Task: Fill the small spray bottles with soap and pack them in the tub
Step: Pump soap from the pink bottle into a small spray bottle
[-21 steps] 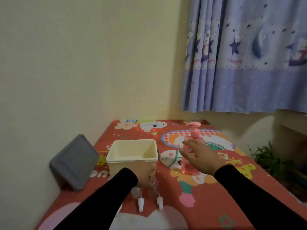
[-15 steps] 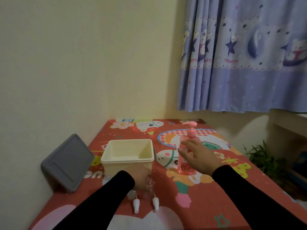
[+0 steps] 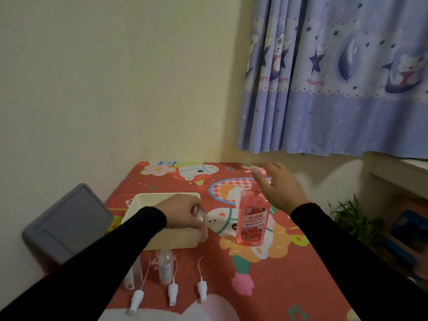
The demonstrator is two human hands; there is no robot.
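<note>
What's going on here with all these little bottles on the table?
A person is refilling small spray bottles with soap. The left hand grips a small clear bottle in front of the cream tub. The right hand hovers open over the top of the pink soap bottle, whose pump it hides. Other small bottles stand near the table edge, with three white spray tops lying loose beside them. What the tub holds cannot be seen.

dim, flat indoor light | yellowish cast on wall [image 3: 92,89] | soft shadow under curtain [image 3: 335,89] hem | right hand [image 3: 276,187] motion-blurred | overall soft focus | wide-angle bending at edges | no glare
</note>
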